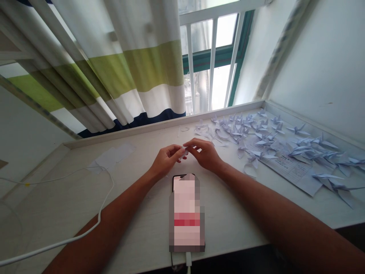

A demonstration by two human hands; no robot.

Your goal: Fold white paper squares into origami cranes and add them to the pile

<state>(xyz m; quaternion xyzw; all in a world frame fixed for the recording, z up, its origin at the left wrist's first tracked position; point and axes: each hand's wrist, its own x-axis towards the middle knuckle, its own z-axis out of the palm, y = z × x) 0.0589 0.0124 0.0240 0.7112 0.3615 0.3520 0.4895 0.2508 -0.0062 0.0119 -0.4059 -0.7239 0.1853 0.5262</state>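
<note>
Both hands meet over the middle of the white desk, pinching one small piece of folded white paper (184, 152) between them. My left hand (168, 156) is closed on its left side, thumb and forefinger against the paper. From the right, my right hand (204, 151) grips it with bent fingers. Most of the paper is hidden by the fingers, so its exact shape cannot be made out. Just below the hands lies a phone (186, 213), its screen lit and blurred out, with a white charging plug (188, 259) at its lower end.
Many folded paper cranes (262, 137) cover the desk's right side, some on a printed sheet (293, 171). Flat white paper (112, 156) lies at the left. A white cable (105, 201) loops across my left forearm. A raised rim (137, 128) edges the desk below the curtain (154, 64).
</note>
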